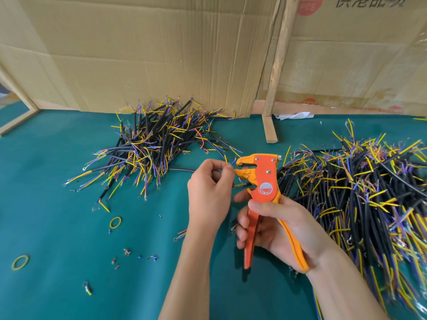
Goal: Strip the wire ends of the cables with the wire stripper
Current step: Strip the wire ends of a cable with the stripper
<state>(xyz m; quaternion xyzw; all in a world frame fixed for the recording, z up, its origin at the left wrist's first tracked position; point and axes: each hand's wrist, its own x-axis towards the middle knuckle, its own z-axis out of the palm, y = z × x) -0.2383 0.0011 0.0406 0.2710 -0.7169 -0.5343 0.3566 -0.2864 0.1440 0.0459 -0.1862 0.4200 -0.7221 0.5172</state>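
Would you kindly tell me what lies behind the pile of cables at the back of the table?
Cardboard sheets stand upright directly behind the cable pile; whatever is behind the cardboard is hidden.

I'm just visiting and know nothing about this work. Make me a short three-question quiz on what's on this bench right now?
1. True or false: the right hand holds the orange wire stripper.
2. What does the left hand pinch at the stripper's jaws? A) a rubber band B) thin wire ends C) a screw
3. Fill in: loose yellow rubber bands lie on the ____ mat.

Key: 1 true; 2 B; 3 green.
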